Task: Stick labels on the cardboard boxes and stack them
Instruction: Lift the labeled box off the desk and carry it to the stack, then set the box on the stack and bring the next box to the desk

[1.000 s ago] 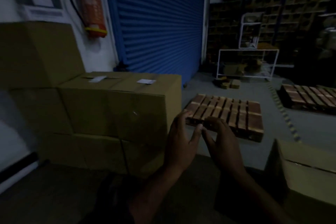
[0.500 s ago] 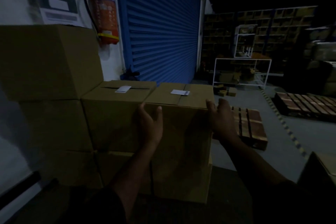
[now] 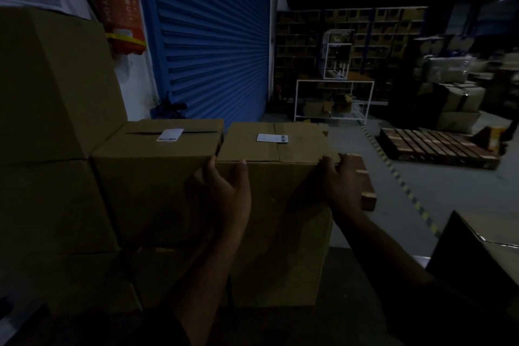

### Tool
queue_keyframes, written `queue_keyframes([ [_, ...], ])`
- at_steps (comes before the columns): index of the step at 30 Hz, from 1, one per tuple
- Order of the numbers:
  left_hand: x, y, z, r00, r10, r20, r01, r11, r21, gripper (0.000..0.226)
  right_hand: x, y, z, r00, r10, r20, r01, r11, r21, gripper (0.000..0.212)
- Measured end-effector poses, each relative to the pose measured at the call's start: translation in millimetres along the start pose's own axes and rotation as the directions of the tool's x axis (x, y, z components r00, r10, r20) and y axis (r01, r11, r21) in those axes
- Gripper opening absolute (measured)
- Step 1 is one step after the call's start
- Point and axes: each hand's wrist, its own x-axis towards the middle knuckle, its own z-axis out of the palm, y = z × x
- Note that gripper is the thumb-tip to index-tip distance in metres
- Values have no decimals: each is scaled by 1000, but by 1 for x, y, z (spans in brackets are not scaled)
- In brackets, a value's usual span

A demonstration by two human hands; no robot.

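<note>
A: Far left, what is stacked against the wall?
B: A tall cardboard stack (image 3: 47, 87), with a red fire extinguisher (image 3: 118, 0) hanging above and a blue roller shutter (image 3: 213, 45) beside it.

A: Next, moving right?
B: The left labelled box (image 3: 151, 177), a white label (image 3: 170, 134) across its top seam. Touching its right side stands the right labelled box (image 3: 276, 205), bearing its own label (image 3: 272, 138).

A: How do the hands meet that box?
B: The left hand (image 3: 224, 194) lies on the front face at the upper left corner, fingers nearly straight, thumb raised to the top edge. The right hand (image 3: 338, 182) curls its fingers over the upper right corner, gripping it. The box sits between the two hands, resting on a lower box.

A: Further right?
B: A wooden pallet (image 3: 365, 185) just behind the right hand, a second pallet (image 3: 438, 146) well apart on the floor, and another carton (image 3: 474, 258) at the lower right edge.
</note>
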Motion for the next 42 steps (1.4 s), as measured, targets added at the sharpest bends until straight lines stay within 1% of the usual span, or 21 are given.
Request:
queue_keyframes([
  [2,-10,8,-8,998,50,-36,-49,998,36,77,-8,-1,-14,999,-19,-45,20,1000,19,19],
  [4,-26,19,-17,991,112,-73,-109,993,33,76,-15,-1,-33,996,-25,-91,32,996,81,29],
  [5,-36,25,-21,987,135,-89,-135,991,-3,73,-19,0,-45,991,-38,-127,50,995,91,33],
  [8,-72,45,-31,978,177,-108,-195,961,-195,64,-37,8,-92,983,-57,-176,82,987,140,31],
  [10,-102,57,-32,987,154,-53,-163,925,-343,57,-53,17,-127,980,-40,-196,75,982,175,35],
  [12,-134,65,-29,993,110,43,-78,886,-457,49,-70,29,-160,975,-29,-222,69,982,176,35],
  [15,-181,73,-22,977,90,192,11,882,-471,52,-95,48,-209,956,-11,-292,66,982,177,31],
  [16,-197,75,-19,969,77,235,47,876,-480,51,-104,54,-225,950,0,-313,59,982,179,33],
  [20,-260,86,-13,941,59,334,100,893,-439,54,-138,88,-283,939,52,-339,16,980,196,37],
  [24,-315,92,-15,911,42,411,165,875,-455,54,-172,109,-336,923,120,-366,-30,970,242,35],
  [27,-349,96,-16,901,9,434,214,862,-460,56,-193,122,-367,923,153,-353,-66,967,246,36],
  [29,-370,90,-13,897,-20,441,237,865,-443,56,-207,132,-381,928,175,-328,-94,964,250,32],
  [31,-390,74,-9,883,-75,463,273,885,-378,60,-220,144,-389,940,188,-283,-121,964,238,29],
  [33,-410,50,-7,851,-159,501,338,896,-289,62,-232,160,-395,953,211,-219,-165,964,210,29],
  [36,-436,15,-9,802,-255,539,395,904,-160,56,-249,193,-399,948,297,-113,-277,946,170,31],
  [39,-456,-9,-13,790,-281,545,373,926,-64,56,-264,222,-401,923,384,-40,-376,918,126,32],
  [42,-468,-25,-14,791,-274,547,350,936,-37,57,-273,241,-404,898,440,-27,-434,894,109,28],
])
